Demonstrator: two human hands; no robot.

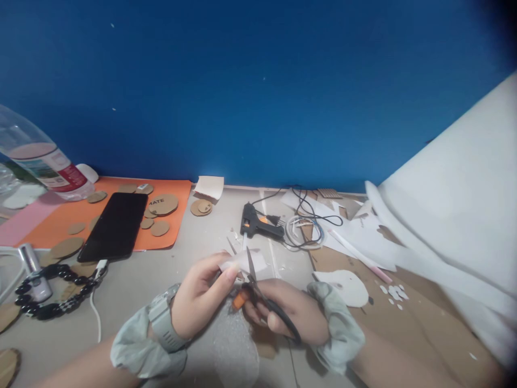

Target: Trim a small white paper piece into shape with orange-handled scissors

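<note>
My left hand [204, 288] pinches a small piece of white paper [256, 261] between thumb and fingers, in the lower middle of the head view. Black-handled scissors [252, 265] are in my right hand [288, 307], with fingers wrapped round the handles. Their blades are apart and point up, away from me, at the paper. Just beyond them lies a black glue gun [258, 222], its pale nozzle side towards my hands. An orange object [239, 299] shows between my hands, above a crumpled clear plastic bag [236, 347].
At the left, a black phone [115, 226], cardboard discs [163, 205] and a plastic bottle [52, 167] lie on or by orange paper [183, 196]. A beaded bracelet [48, 311] is nearer. Coiled cables [305, 231], white cut-outs [343, 287] and cardboard [420, 328] are on the right.
</note>
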